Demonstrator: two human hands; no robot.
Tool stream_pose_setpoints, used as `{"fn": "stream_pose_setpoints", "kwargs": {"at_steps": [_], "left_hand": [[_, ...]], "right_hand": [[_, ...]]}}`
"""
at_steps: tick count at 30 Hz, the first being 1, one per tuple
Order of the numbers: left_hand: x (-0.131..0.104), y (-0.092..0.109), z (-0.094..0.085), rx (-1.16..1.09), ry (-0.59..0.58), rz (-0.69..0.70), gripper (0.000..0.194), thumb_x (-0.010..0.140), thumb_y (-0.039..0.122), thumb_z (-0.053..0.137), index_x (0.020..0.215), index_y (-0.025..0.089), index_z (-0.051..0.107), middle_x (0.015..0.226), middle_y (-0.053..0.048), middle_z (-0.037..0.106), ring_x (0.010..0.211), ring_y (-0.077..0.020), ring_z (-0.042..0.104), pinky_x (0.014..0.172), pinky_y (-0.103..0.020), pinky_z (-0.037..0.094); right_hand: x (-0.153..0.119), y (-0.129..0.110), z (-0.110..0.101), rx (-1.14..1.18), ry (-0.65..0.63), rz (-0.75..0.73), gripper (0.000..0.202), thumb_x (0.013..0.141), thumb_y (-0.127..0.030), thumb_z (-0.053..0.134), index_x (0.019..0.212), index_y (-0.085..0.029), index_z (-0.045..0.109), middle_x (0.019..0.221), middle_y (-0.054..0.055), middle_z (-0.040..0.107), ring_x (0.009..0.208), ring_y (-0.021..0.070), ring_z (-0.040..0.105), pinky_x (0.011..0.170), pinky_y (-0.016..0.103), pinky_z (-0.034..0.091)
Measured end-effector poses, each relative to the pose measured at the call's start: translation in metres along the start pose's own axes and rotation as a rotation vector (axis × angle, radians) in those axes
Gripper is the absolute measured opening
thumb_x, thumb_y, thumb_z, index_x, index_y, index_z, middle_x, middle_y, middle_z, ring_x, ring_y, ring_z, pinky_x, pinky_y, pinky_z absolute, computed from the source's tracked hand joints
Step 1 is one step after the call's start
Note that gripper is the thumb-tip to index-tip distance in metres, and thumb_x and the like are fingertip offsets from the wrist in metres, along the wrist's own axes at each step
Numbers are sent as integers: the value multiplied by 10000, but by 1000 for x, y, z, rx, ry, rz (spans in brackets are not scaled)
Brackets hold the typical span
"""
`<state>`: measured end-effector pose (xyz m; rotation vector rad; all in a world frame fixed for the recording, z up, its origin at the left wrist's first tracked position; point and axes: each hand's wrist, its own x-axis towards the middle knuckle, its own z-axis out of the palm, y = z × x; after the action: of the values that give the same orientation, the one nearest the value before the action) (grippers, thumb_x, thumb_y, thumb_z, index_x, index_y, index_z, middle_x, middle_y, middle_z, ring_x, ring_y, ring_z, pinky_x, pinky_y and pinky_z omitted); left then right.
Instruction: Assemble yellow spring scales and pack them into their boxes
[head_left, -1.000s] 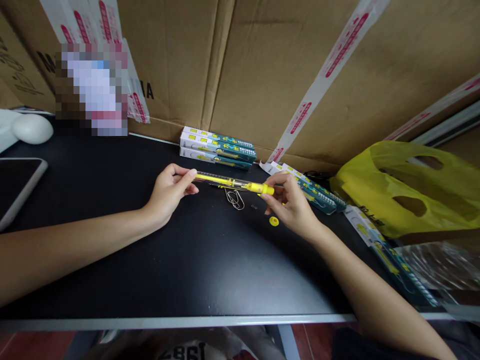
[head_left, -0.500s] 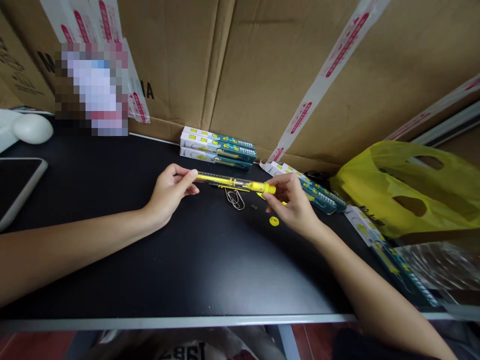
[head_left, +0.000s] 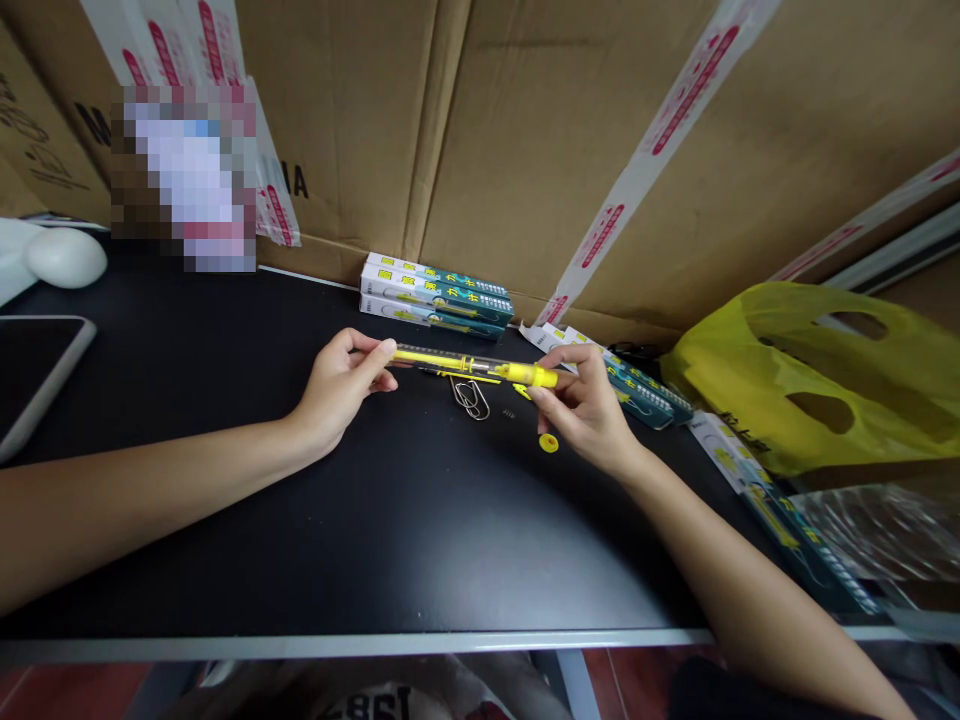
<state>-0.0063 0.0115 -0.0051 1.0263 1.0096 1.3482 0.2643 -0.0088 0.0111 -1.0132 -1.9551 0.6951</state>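
Note:
A tube spring scale [head_left: 469,364] with a clear barrel and yellow inner parts is held level above the black desk. My left hand [head_left: 346,385] is closed, pinching the barrel's left end between thumb and fingers. At the other end, the fingers of my right hand [head_left: 585,400] grip the yellow end piece [head_left: 531,375]. Below the barrel lie metal hooks [head_left: 471,400] and a small spring [head_left: 509,413]. A round yellow cap [head_left: 549,442] rests on the desk just under my right hand. Another yellow part is partly hidden behind that hand.
Printed spring scale boxes [head_left: 435,300] are stacked at the back, with more boxes [head_left: 645,390] to the right and one box [head_left: 780,510] near the right edge. A yellow plastic bag [head_left: 750,350] stands behind them. At the left lies a phone-like device [head_left: 37,370]. Cardboard [head_left: 525,130] walls the back.
The yellow end piece in my right hand has shifted slightly to the right, and more of it shows past the barrel. My left hand stays nearly still.

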Motion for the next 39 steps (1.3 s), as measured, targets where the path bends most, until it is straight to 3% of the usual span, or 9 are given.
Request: {"fn": "stream_pose_setpoints", "kwargs": {"at_steps": [7, 10, 13, 23, 29, 39], "left_hand": [[1, -1, 0, -2, -5, 5, 249, 758, 311, 704, 770, 177, 495, 658, 26, 612, 549, -60, 560, 617, -204, 492], [1, -1, 0, -4, -6, 7, 245, 762, 307, 700, 765, 177, 494, 643, 30, 604, 549, -60, 559, 615, -201, 492], [1, 0, 0, 4, 3, 2, 243, 759, 307, 702, 766, 176, 497, 664, 21, 617, 550, -61, 562, 609, -202, 493], [0, -1, -1, 7, 5, 8, 234, 758, 296, 705, 759, 176, 504, 651, 20, 616, 552, -66, 561, 609, -208, 491], [1, -1, 0, 12, 5, 10, 227, 761, 301, 706, 767, 169, 522, 651, 23, 610, 555, -61, 559, 604, -198, 483], [1, -1, -1, -3, 4, 3, 225, 762, 297, 706, 779, 162, 527, 673, 14, 626, 554, -61, 560, 601, -199, 483]], "right_hand": [[3, -4, -3, -224, 158, -117, 211, 844, -308, 643, 1014, -262, 526, 730, -19, 447, 579, 118, 485, 469, 254, 510], [6, -6, -4, -270, 206, -178, 187, 813, -285, 678, 956, -247, 562, 868, 26, 514, 761, 162, 539, 546, 272, 536], [6, -5, -3, -249, 206, -149, 193, 821, -298, 667, 969, -239, 558, 965, 47, 559, 828, 176, 569, 594, 288, 551], [6, -7, -3, -258, 179, -138, 170, 828, -297, 654, 946, -241, 547, 929, 44, 546, 815, 180, 556, 580, 284, 542], [4, -1, -1, -202, 142, -138, 185, 862, -270, 612, 992, -245, 484, 949, 36, 533, 775, 157, 584, 675, 315, 553], [3, -5, 3, -6, 64, -27, 232, 888, -321, 584, 999, -253, 392, 875, -14, 535, 527, 88, 607, 464, 236, 486]]}}
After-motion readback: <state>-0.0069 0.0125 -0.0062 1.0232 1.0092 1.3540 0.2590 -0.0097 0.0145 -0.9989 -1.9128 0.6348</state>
